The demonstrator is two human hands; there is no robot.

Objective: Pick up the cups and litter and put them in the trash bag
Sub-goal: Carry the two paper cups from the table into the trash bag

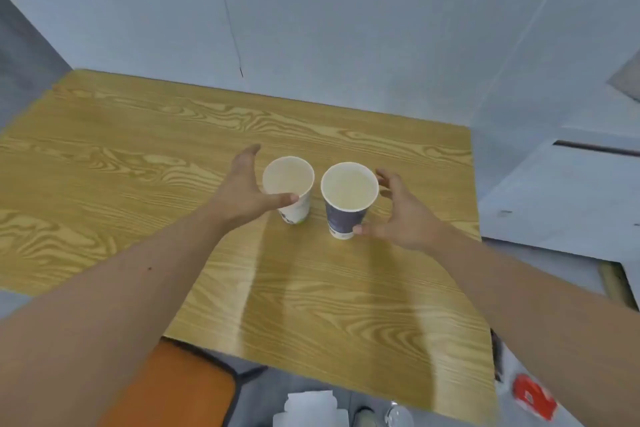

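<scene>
Two empty paper cups stand upright side by side on the wooden table point(138, 149). The white cup point(294, 208) with a printed wall is on the left and the dark blue cup point(343, 218) on the right. My left hand point(242, 191) curves around the white cup from its left. Its thumb touches the cup's near side and its fingers stretch past the far side. My right hand point(398, 211) reaches around the blue cup from its right, thumb tip at the cup's base and fingers curled close to the rim. Both cups rest on the table.
An orange chair seat point(180, 388) sits under the table's near edge at the left. White paper litter point(308, 406) lies on the floor below the edge. A red and white item point(533, 395) is at the lower right. Grey walls close in behind and to the right.
</scene>
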